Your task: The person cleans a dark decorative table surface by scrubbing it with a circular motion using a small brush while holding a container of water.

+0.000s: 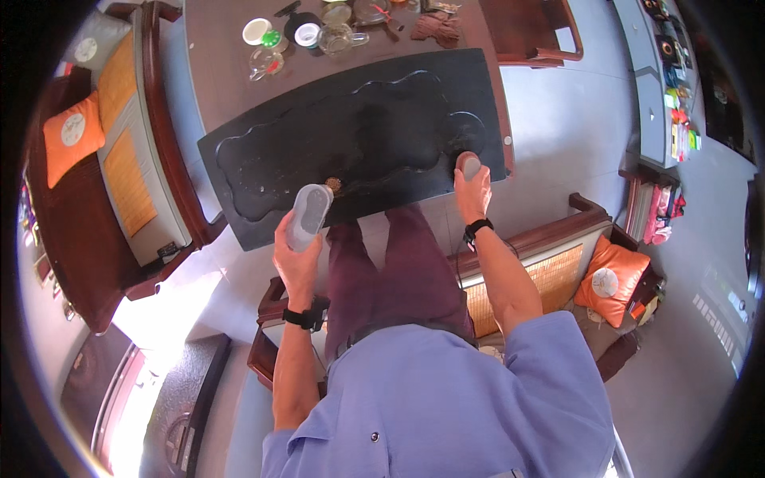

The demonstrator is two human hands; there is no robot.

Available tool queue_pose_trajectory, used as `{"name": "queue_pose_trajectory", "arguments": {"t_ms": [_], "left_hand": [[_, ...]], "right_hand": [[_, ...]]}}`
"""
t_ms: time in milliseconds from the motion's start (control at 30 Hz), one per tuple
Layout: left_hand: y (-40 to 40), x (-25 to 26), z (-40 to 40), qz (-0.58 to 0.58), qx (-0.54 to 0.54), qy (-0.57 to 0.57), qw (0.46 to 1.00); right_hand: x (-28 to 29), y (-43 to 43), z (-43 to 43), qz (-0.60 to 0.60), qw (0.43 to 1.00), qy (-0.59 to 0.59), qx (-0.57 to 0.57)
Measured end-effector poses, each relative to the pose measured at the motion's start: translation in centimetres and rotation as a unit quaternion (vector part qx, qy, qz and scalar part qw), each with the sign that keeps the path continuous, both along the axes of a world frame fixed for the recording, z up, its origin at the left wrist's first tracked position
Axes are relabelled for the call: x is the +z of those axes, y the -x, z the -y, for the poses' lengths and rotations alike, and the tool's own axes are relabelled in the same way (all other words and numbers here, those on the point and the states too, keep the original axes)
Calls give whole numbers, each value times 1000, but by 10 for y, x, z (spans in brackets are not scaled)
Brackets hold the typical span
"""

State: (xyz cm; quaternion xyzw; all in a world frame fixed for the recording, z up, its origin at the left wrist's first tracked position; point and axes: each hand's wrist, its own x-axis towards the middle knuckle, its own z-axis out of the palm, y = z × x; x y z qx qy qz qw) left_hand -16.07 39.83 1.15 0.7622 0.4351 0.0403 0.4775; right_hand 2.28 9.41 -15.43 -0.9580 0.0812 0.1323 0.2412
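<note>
My left hand (296, 266) grips a clear, oval plastic container (309, 212), tilted over the near edge of a black tea tray (287, 155). Just past the container's far end, a round brass-coloured drain (334, 186) shows on the tray. In my right hand (474, 194) is a small brown rounded object (467, 160) with a pale oval face; I cannot tell exactly what it is. That hand is over the tray's near right corner. Wavy grooves outline the tray's sunken middle, where a few light specks show.
The tray rests on a brown table (227, 66). Toward its far side stand a glass pitcher (337, 40), a white cup (307, 36), a smaller glass pitcher (265, 63) and a crumpled brown cloth (436, 28). A wooden bench (538, 239) is behind my legs; another wooden sofa (173, 131) stands left.
</note>
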Motion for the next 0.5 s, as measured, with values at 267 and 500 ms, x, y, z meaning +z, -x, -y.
{"name": "queue_pose_trajectory", "arguments": {"t_ms": [267, 500], "left_hand": [[23, -10, -5, -42, 15, -31, 999], [42, -26, -14, -80, -10, -104, 991]], "right_hand": [[-16, 66, -162, -62, 976, -111, 179], [19, 22, -154, -14, 973, -171, 157]]}}
